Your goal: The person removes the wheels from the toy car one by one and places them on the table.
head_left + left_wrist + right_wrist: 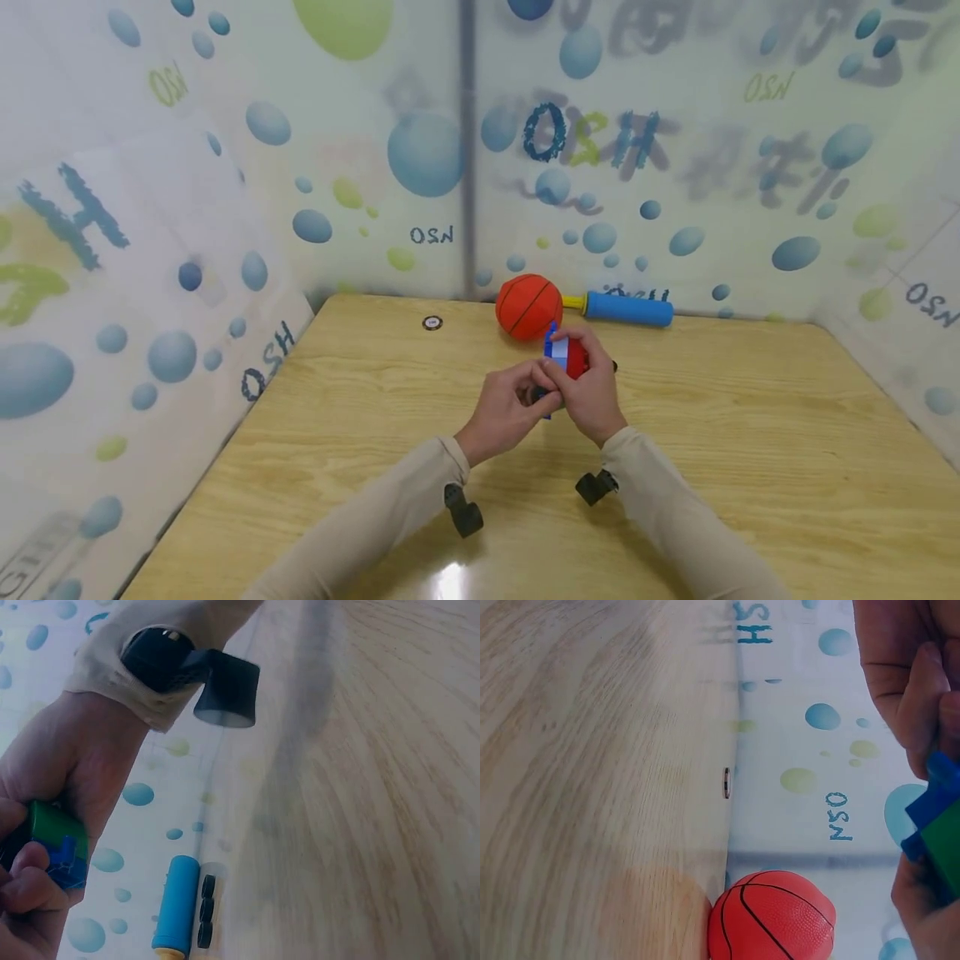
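Both hands meet in front of the chest, above the table, around a small plastic toy [576,358] with blue, white and red parts. My right hand [592,392] grips it from the right, thumb toward me and fingers over its top. My left hand [506,407] pinches at its lower left part with curled fingers. A green and blue side of the toy [58,832] shows in the left wrist view, and again at the right edge of the right wrist view. The fingers hide much of the toy, so its exact kind cannot be told.
A red toy basketball [528,307] lies at the table's back edge, beside a blue hand pump [628,308] with a yellow end. Left of them is a small round disc [432,322]. Several black round pieces [206,911] stand near the pump. Printed walls surround the wooden table [360,375].
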Motion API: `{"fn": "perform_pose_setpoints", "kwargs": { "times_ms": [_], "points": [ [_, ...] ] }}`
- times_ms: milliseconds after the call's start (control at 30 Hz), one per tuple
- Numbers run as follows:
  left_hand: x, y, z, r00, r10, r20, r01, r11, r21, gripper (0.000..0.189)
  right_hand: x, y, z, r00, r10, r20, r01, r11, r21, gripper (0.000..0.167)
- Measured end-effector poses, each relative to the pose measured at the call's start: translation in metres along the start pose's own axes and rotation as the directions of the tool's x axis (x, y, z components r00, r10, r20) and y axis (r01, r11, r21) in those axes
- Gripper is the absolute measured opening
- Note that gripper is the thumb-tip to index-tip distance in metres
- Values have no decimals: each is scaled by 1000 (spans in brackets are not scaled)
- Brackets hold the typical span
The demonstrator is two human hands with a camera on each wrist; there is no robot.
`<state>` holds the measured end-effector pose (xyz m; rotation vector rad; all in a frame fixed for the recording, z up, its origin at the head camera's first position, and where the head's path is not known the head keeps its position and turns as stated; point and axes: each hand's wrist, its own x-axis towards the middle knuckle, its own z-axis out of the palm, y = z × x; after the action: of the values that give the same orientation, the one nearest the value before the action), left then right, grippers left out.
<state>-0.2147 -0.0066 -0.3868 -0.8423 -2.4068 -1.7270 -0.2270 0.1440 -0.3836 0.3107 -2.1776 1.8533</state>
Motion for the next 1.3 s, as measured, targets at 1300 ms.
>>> {"fn": "perform_pose_setpoints", "kwargs": {
  "times_ms": [1300],
  "points": [
    [61,-63,-19,915,-389,108,383,921,78,21,11,1,-59,982,134,-131,-125,989,74,40]
  ]
}}
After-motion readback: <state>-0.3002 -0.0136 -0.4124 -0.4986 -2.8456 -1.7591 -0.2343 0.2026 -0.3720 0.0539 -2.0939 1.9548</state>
